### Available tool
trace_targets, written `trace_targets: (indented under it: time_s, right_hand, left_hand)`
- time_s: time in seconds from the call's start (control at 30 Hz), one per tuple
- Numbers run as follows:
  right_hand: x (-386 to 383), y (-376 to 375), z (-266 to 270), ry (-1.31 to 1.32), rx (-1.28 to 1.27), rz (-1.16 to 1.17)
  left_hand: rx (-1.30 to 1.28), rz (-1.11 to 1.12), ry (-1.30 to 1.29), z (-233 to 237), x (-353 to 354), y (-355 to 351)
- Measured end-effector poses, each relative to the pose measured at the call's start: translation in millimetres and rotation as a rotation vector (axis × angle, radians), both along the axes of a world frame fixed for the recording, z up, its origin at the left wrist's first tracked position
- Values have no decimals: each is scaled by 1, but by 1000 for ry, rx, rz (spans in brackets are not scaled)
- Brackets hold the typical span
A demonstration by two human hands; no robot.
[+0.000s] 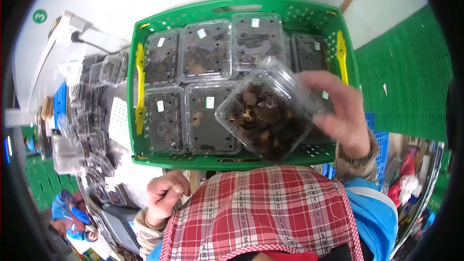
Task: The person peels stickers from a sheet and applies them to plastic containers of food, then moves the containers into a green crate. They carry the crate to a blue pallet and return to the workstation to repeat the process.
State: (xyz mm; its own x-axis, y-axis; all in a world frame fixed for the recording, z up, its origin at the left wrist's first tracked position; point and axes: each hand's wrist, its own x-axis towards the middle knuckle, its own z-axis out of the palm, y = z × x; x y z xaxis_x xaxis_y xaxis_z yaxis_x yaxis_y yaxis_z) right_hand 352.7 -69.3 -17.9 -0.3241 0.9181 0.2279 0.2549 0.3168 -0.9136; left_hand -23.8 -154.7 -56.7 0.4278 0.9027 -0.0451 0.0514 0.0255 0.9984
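Note:
A green crate with yellow handles holds several closed clear plastic boxes, each with a small white label. Over its right half my right hand grips a clear plastic box by its right side, thumb below and fingers above. This box is tilted, its lid looks raised, and dark brown mushroom-like pieces lie inside. Below the crate's lower left edge is my left hand, fingers curled and pressed together; what it holds, if anything, is too small to name.
Stacks of empty clear boxes and a white sheet are left of the crate. Stacked green crates stand at the right, above a blue crate. Another person is at the lower left.

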Motion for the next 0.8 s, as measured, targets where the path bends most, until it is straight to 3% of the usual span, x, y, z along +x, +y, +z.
trace_targets:
  time_s: [0.03,0.1,0.13,0.2,0.23,0.3,0.37,0.43,0.5,0.57,0.63,0.7,0.8]
  right_hand:
    - [-10,-6,2,-99,104,16]
    - [-32,-17,5,-350,300,47]
    - [-39,-22,-2,-449,367,116]
    - [-56,-36,-18,-608,437,242]
    - [-58,-38,-28,-618,433,253]
    - [-62,-39,-47,-715,610,302]
    - [-57,-35,-40,-742,672,277]
    - [-51,-32,-39,-808,685,208]
    - [-43,-45,-38,-748,627,81]
    - [-30,-57,-43,-692,577,-52]
    - [-17,-64,-62,-647,370,-449]
    - [-10,-58,-64,-571,263,-554]
    - [2,-45,-59,-112,-290,-364]
  left_hand:
    - [-160,107,214,-16,-10,-23]
    - [-7,284,779,-112,-33,-74]
    - [-9,302,774,-111,-30,-78]
    - [-156,-179,1356,-99,-17,-87]
    - [-163,-177,1343,-88,-12,-83]
    - [222,346,614,-45,4,-37]
    - [290,502,322,-6,27,6]
    - [528,382,498,2,53,57]
    - [542,173,562,-30,70,84]
    - [189,-45,446,-45,84,96]
    - [-135,-103,243,-40,92,100]
    - [-277,-132,64,-43,96,108]
    - [-366,-127,-21,-30,115,116]
